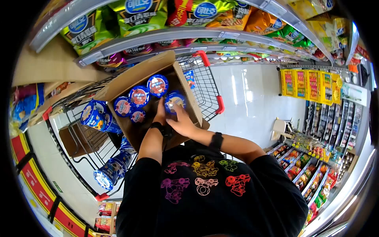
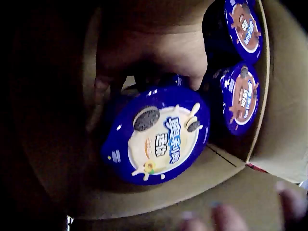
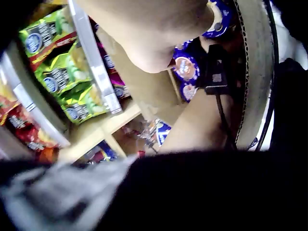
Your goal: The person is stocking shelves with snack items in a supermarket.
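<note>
A blue cup of mini cookies (image 2: 161, 137) with a cream-coloured lid picture stands inside an open cardboard box (image 1: 136, 77). My left hand (image 1: 159, 114) reaches down into the box and holds this cup at its side, thumb against the rim; the cup hides part of the grip. Over the same cup, my right hand (image 1: 182, 123) hovers with loosely bent fingers, and its blurred fingertips (image 2: 226, 219) show low in the left wrist view. Several more blue cookie cups (image 1: 139, 96) with brown lid pictures stand along the box's left and far sides.
The box sits across a shopping cart (image 1: 201, 85) with red corners. Several blue cookie cups (image 1: 112, 172) and brown cardboard (image 1: 79, 138) lie in the cart. Snack shelves (image 1: 154, 37) run close along the far side. A yellow display rack (image 1: 310, 85) stands to the right.
</note>
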Demonstrator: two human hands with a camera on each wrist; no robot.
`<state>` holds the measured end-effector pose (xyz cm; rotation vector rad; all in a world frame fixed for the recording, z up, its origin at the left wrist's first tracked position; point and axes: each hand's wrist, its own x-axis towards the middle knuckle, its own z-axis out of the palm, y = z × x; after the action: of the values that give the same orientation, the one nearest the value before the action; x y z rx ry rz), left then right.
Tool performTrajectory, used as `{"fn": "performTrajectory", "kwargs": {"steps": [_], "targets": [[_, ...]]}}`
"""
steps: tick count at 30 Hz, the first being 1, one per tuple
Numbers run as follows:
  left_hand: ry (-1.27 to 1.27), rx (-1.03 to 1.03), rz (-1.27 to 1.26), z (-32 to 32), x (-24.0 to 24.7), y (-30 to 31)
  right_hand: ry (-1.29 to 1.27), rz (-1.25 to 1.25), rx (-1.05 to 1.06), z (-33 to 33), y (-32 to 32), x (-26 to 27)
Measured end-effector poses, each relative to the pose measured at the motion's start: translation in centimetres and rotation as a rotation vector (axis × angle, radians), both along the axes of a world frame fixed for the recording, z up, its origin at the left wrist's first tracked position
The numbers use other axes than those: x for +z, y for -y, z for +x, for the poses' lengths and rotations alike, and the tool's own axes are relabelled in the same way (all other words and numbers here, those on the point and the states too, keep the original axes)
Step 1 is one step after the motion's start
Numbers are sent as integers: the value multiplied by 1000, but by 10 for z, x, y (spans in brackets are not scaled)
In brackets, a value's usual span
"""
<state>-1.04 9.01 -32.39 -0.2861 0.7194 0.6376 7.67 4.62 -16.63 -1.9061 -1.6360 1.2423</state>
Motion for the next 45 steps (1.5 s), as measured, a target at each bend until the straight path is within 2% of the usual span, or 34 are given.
{"fn": "performTrajectory", "kwargs": {"steps": [1,2,3,5,7,8,9,11,12,14,15,16,17,18,19,20,21,22,23,25,26,27,29,30,33,34,35,36,39,42,45], "targets": [[63,5,26,4,2,1,-69,107,82,9,0,21],[-246,-7,41,14,30,-6,-232,93,123,18,-3,42],[-76,-56,30,17,-40,-4,-442,36,81,29,-6,54],[-111,-128,139,18,-19,-5,-855,-85,5,55,-13,67],[-2,60,9,27,4,-8,-637,119,-94,82,-26,61],[-33,25,-97,27,31,-13,-696,74,-273,96,-35,55],[-30,31,-116,26,35,-12,-751,24,-451,107,-46,46],[-25,52,-150,22,40,-10,-713,-216,-750,127,-67,2],[-56,45,-107,16,12,-3,-666,-330,-812,131,-77,-17],[-343,-53,-108,11,1,5,-541,-586,-885,133,-100,-52],[-488,-100,-117,8,1,8,-555,-681,-894,135,-113,-67],[-478,-142,-69,4,27,6,-268,-327,-330,144,-109,-94],[-517,-112,-158,1,35,6,7,47,227,153,-107,-116],[-578,-165,-93,-2,52,7,-17,36,309,153,-115,-119],[-643,-215,-31,-6,65,7,-223,40,214,155,-115,-162],[-736,-257,25,-11,63,10,-412,-201,53,147,-124,-172],[-828,-301,77,-17,60,12,-731,-638,-375,136,-137,-170],[-934,-279,187,-18,70,14,-801,-850,-627,127,-147,-169],[-994,-249,203,-15,79,15,-794,-929,-692,121,-152,-168],[-1124,-207,327,-14,63,27,-772,-1009,-719,115,-162,-172],[-1209,-253,368,-13,56,33,-761,-1030,-713,114,-165,-174],[-1262,-301,344,-6,81,31,-774,-1060,-704,116,-168,-185],[-1333,-351,399,1,101,32,-797,-1119,-685,121,-175,-210],[-1335,-366,397,3,101,34,-792,-1156,-615,121,-176,-215],[-1324,-398,397,10,105,37,-812,-1174,-537,140,-177,-287],[-1312,-395,398,11,110,35,-873,-1182,-535,139,-179,-290],[-1301,-397,401,10,114,33,-839,-1192,-639,140,-178,-291],[-1313,-341,460,9,109,35,-804,-1194,-744,133,-177,-269],[-1379,-326,476,8,117,31,-941,-1066,-628,133,-172,-259],[-1371,-256,493,9,106,30,-715,-1059,-583,137,-169,-215],[-1375,-364,473,11,120,22,-581,-1091,-527,138,-171,-182]]}}
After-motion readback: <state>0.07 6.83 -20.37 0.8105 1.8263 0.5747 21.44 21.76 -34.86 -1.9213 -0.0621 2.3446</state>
